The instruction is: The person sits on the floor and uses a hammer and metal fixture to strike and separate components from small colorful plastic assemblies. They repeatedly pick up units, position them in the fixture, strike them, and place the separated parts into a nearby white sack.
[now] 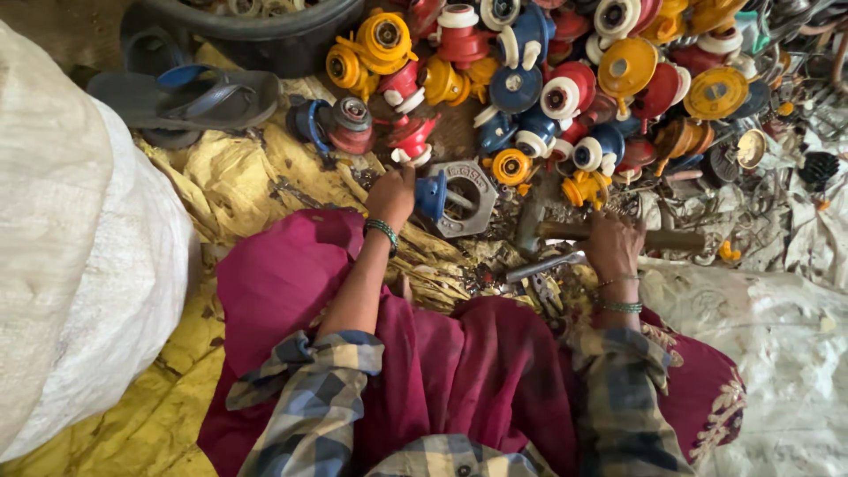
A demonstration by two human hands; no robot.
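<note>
Head view, left hand: the left hand [393,196] is closed around a blue plastic part [431,195], its grip holding the piece against a grey hexagonal metal block [470,196] that lies on the floor just in front of the knees.
Head view, right hand: the right hand [611,245] is wrapped around the wooden handle of a hammer [579,231], grip shut on it; the handle runs out to the right, and the metal head sits to the left, near the hexagonal block.
Head view, blue part: it rests at the left edge of the block, a thin metal pin showing between the two.
Head view, wrists: beaded green bangles ring both wrists, and checked sleeves are rolled back on the forearms.
Head view, lap: a magenta cloth [442,353] covers the lap, spreading over crumpled yellow sheeting [238,177] on the floor.
Head view, pile: a heap of red, yellow and blue plastic fittings [565,79] fills the floor beyond the hands.
Head view, floor near the right hand: a steel rod [543,265] lies just below the hammer, among small metal scraps.
Head view, left side: a blue sandal [194,97] lies near a black tub [256,31], and a white woven sack [79,265] bulks along the left edge.
</note>
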